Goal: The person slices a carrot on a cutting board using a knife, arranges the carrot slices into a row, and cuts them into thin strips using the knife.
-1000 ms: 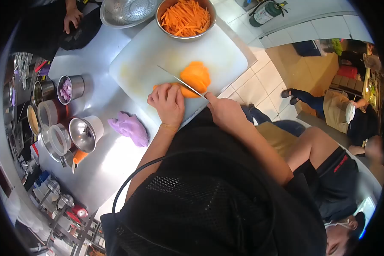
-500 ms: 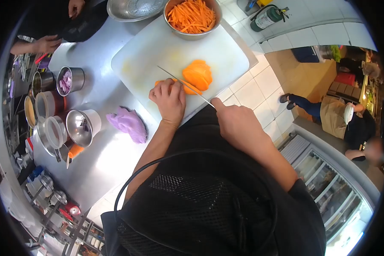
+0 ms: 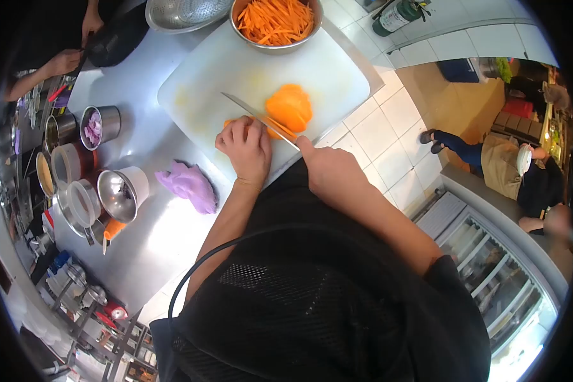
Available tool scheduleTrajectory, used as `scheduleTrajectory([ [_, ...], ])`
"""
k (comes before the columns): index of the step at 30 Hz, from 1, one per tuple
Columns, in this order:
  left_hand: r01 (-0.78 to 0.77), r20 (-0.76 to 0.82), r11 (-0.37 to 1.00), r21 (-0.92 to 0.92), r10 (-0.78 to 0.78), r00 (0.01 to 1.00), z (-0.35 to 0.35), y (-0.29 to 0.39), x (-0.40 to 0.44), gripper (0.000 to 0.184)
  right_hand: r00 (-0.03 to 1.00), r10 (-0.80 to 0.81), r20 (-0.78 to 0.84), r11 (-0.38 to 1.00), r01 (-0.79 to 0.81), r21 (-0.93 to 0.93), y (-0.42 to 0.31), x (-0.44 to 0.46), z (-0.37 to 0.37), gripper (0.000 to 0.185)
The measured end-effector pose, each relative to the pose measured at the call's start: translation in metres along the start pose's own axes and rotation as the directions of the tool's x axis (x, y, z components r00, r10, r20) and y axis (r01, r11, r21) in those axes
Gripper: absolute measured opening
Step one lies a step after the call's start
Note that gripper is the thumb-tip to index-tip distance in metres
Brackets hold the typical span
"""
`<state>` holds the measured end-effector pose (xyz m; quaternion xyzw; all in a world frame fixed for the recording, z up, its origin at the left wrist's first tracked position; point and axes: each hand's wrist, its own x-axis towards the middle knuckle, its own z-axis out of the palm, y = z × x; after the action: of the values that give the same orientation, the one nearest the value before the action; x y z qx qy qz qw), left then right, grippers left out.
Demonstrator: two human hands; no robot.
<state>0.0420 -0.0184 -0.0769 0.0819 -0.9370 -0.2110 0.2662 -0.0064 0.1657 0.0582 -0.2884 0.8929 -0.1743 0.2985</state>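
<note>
My right hand [image 3: 337,172] is closed round the handle of a kitchen knife [image 3: 243,104], its blade lying slantwise beside my left fingers. With curled fingers, my left hand [image 3: 246,149] presses down carrot slices [image 3: 279,130] on the white cutting board [image 3: 200,76]; most of that carrot is hidden under the hand and blade. Just beyond the blade rests a fanned pile of orange carrot slices [image 3: 289,107]. A metal bowl [image 3: 279,47] full of carrot strips [image 3: 274,22] stands at the board's far edge.
A purple cloth [image 3: 188,186] lies on the steel table [image 3: 130,248], left of the board. Metal and plastic containers [image 3: 116,195] crowd the table's left side, near a perforated metal bowl [image 3: 188,14]. Another person's hands [image 3: 63,62] show at upper left; a person in an apron [image 3: 502,167] is at right.
The knife has shifted left relative to the carrot pile, and more of its blade face shows. My right hand has moved left with it. My left hand stays on the carrot; the whole view shifts slightly.
</note>
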Motion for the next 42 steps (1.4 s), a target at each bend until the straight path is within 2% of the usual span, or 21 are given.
scheduleTrajectory([
  [4, 0.001, -0.012, 1.0, 0.011, -0.001, 1.0, 0.001, -0.002, 0.003, 0.025, 0.994, 0.08, 0.07, 0.997, -0.081, -0.001, 0.001, -0.033, -0.024, 0.029],
  [6, 0.013, -0.007, 1.0, 0.008, -0.013, 1.0, 0.002, -0.002, 0.004, 0.024, 0.953, 0.196, 0.23, 0.981, -0.194, -0.031, 0.003, -0.054, -0.038, 0.029],
  [7, 0.008, -0.004, 1.0, -0.003, -0.008, 1.0, 0.0, -0.001, 0.002, 0.024, 0.948, 0.199, 0.248, 0.98, -0.2, -0.024, 0.005, -0.048, -0.027, 0.029],
  [9, 0.013, 0.005, 1.0, 0.002, -0.013, 1.0, 0.001, -0.001, -0.003, 0.023, 0.993, 0.084, 0.079, 0.994, -0.089, 0.066, 0.02, -0.013, 0.008, 0.029],
  [11, -0.008, -0.004, 1.0, 0.017, 0.008, 1.0, 0.001, -0.006, 0.001, 0.022, 0.997, 0.059, 0.043, 0.992, -0.063, 0.106, 0.027, 0.011, 0.028, 0.027],
  [14, -0.007, -0.011, 1.0, 0.001, 0.007, 1.0, 0.002, -0.004, -0.002, 0.021, 0.988, 0.115, 0.105, 0.986, -0.126, 0.108, 0.037, 0.021, 0.035, 0.021],
  [16, 0.001, -0.03, 1.0, -0.028, -0.001, 1.0, 0.003, -0.004, -0.001, 0.02, 0.999, 0.031, -0.011, 0.985, -0.028, 0.172, 0.049, 0.024, 0.032, 0.022],
  [17, -0.006, -0.035, 1.0, -0.024, 0.006, 0.999, 0.003, -0.005, -0.001, 0.02, 0.999, 0.026, -0.019, 0.984, -0.023, 0.174, 0.053, 0.022, 0.031, 0.022],
  [19, -0.011, -0.023, 1.0, -0.003, 0.011, 1.0, 0.003, -0.006, -0.002, 0.02, 0.999, -0.026, 0.045, 0.991, 0.02, 0.135, 0.044, 0.019, 0.002, 0.024],
  [20, -0.014, -0.025, 1.0, -0.002, 0.014, 1.0, 0.002, -0.006, -0.002, 0.02, 0.999, -0.036, 0.039, 0.997, 0.033, 0.068, 0.033, 0.012, -0.006, 0.028],
  [23, -0.006, -0.019, 1.0, -0.015, 0.005, 1.0, 0.003, -0.003, 0.0, 0.021, 0.997, -0.074, 0.003, 0.996, 0.074, 0.059, 0.003, -0.023, -0.028, 0.032],
  [30, -0.009, -0.003, 1.0, 0.002, 0.009, 1.0, 0.001, -0.006, -0.001, 0.024, 0.987, 0.002, 0.159, 1.0, 0.002, -0.028, -0.012, -0.062, -0.057, 0.03],
  [32, -0.004, 0.014, 1.0, 0.011, 0.004, 1.0, 0.0, -0.004, -0.005, 0.025, 0.996, -0.063, 0.065, 0.998, 0.062, 0.02, -0.011, -0.051, -0.048, 0.031],
  [36, -0.011, -0.02, 1.0, 0.006, 0.012, 1.0, 0.002, -0.004, 0.001, 0.026, 0.991, -0.132, -0.012, 0.989, 0.132, 0.061, -0.004, -0.022, -0.019, 0.03],
  [38, -0.014, -0.021, 1.0, -0.002, 0.014, 1.0, 0.001, -0.005, 0.001, 0.027, 0.994, 0.013, 0.105, 0.999, -0.016, 0.031, -0.007, -0.046, -0.035, 0.029],
  [42, -0.003, -0.012, 1.0, -0.003, 0.003, 1.0, 0.0, -0.003, -0.002, 0.025, 0.977, 0.081, 0.197, 0.996, -0.086, 0.017, -0.004, -0.046, -0.033, 0.031],
])
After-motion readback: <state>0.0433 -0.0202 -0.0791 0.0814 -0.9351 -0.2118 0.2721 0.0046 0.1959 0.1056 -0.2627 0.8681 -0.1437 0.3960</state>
